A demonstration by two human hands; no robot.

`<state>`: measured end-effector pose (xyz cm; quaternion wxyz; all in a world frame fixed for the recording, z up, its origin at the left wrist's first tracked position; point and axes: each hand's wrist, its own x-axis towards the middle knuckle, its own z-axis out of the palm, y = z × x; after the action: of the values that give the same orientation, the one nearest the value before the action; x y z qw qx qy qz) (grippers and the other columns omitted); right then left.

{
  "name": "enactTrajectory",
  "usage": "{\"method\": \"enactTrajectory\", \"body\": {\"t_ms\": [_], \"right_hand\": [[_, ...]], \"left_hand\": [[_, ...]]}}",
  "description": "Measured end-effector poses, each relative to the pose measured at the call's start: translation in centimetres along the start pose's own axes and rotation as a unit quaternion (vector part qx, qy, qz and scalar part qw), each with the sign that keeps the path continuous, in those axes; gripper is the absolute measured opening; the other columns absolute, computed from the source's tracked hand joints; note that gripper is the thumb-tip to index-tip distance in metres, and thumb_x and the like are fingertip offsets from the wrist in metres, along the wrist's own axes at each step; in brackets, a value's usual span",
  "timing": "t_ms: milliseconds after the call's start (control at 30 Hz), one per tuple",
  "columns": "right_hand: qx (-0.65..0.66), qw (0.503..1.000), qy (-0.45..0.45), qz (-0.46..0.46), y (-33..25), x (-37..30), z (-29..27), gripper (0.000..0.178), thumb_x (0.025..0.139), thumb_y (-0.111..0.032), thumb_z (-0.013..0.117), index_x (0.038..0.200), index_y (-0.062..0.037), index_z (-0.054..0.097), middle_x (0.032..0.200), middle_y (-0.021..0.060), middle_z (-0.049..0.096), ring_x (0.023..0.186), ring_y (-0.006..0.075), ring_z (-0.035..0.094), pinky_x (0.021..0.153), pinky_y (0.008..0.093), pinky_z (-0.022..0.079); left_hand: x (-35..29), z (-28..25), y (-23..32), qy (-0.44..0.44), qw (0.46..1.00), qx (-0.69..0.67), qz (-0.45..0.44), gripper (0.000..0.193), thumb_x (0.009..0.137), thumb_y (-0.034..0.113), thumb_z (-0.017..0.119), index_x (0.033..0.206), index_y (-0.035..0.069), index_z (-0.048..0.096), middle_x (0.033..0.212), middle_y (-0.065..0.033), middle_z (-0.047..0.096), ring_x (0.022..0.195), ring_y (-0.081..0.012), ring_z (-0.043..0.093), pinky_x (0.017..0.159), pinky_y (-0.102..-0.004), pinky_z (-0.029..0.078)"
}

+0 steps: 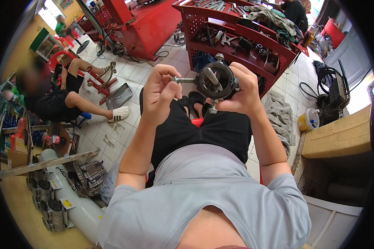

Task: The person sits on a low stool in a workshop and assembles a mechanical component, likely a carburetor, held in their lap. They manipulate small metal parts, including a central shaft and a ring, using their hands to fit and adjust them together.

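Above my lap I hold a dark round metal ring (201, 88) with several bolts sticking out of its rim. My right hand (244, 89) is wrapped round its right side. A long threaded bolt (187, 80) points out to the left, and the thumb and fingers of my left hand (163, 94) are closed on its outer end. One bolt (219, 57) stands up at the top of the ring, and another bolt (213, 107) hangs at the bottom. Inside the ring shows a shiny slanted metal piece (211, 76); its kind I cannot make out.
Ahead stands a red tool cart (241, 50) loaded with wrenches, tools and rags. A grey cloth (276, 118) lies on the floor at right, near a white bucket (308, 120). At left a seated person (56, 99) is beside a grey tray (119, 96).
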<state>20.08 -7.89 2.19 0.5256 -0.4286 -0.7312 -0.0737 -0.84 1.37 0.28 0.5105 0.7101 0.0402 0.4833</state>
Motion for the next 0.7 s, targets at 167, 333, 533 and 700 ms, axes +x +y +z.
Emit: {"method": "enactTrajectory", "body": {"t_ms": [167,333,533,700], "right_hand": [[0.004,1.000,-0.005,0.000,-0.2,0.0,0.2,0.049,0.049,-0.024,0.086,0.087,-0.0019,0.065,0.066,0.0049,0.048,0.059,0.0199,0.048,0.053,0.0312,0.039],[0.003,1.000,-0.006,0.004,-0.1,-0.1,0.1,0.049,0.049,-0.024,0.087,0.088,-0.0022,0.065,0.067,0.0048,0.048,0.059,0.0198,0.048,0.053,0.0310,0.039],[0.013,1.000,-0.004,0.000,0.0,-0.1,0.4,0.049,0.049,-0.024,0.087,0.088,-0.0023,0.066,0.067,0.0045,0.048,0.058,0.0196,0.047,0.053,0.0312,0.039],[0.007,1.000,-0.007,0.003,0.0,0.0,0.1,0.049,0.049,-0.024,0.087,0.088,-0.0022,0.065,0.067,0.0048,0.048,0.059,0.0198,0.047,0.053,0.0311,0.039]], "left_hand": [[-0.4,-0.4,-0.7,-0.015,0.997,-0.069,-0.021,0.044,0.100,0.045,0.045,0.102,0.001,0.048,0.068,-0.0011,0.047,0.060,-0.0077,0.044,0.056,-0.0234,0.039],[0.0,0.8,0.4,0.022,0.999,-0.029,-0.001,0.045,0.098,0.047,0.050,0.098,0.003,0.051,0.067,0.0012,0.047,0.060,-0.0046,0.044,0.056,-0.0193,0.037],[-0.2,-0.8,-0.8,-0.029,0.998,-0.048,0.006,0.042,0.097,0.044,0.053,0.101,0.002,0.048,0.068,-0.0017,0.046,0.058,-0.0089,0.044,0.055,-0.0237,0.039],[-0.1,0.4,0.1,0.024,1.000,-0.017,0.001,0.042,0.098,0.044,0.051,0.100,0.003,0.050,0.070,0.0001,0.047,0.060,-0.0062,0.044,0.055,-0.0202,0.036]]}}
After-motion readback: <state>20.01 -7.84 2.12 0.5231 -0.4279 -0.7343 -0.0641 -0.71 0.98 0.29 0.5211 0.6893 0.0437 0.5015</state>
